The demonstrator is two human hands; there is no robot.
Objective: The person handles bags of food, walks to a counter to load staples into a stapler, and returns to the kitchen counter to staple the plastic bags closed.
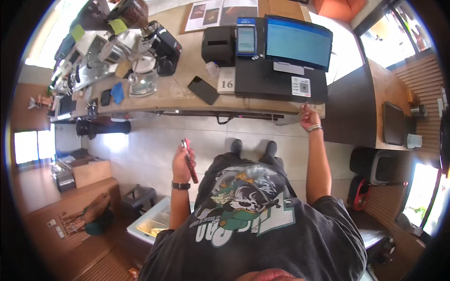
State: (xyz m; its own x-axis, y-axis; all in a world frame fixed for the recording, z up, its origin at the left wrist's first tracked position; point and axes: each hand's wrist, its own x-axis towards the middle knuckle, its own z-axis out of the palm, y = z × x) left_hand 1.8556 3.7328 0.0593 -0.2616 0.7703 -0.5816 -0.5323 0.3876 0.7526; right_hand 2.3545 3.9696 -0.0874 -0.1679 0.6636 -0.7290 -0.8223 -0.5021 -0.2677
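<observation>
My left hand (pixel 182 161), with a dark watch on the wrist, is wrapped round a red-edged phone (pixel 190 161) held upright over the floor. At the counter's front edge, below the black cash drawer (pixel 262 82), is my right hand (pixel 309 116). Its fingers are bent near the counter edge, and whether they hold anything is too small to tell. A white card with a QR code (pixel 301 86) lies on the drawer just beyond that hand. Left of the drawer are a number 16 card (pixel 226 80) and a dark phone (pixel 203 90) lying flat on the counter (pixel 180 100).
A monitor (pixel 298 42), card terminal (pixel 246 40) and black printer (pixel 218 45) stand at the back. Coffee grinders (pixel 161 44) crowd the left. A side counter (pixel 389 79) stands right; behind me are a stool (pixel 139 196) and an open freezer (pixel 140 225).
</observation>
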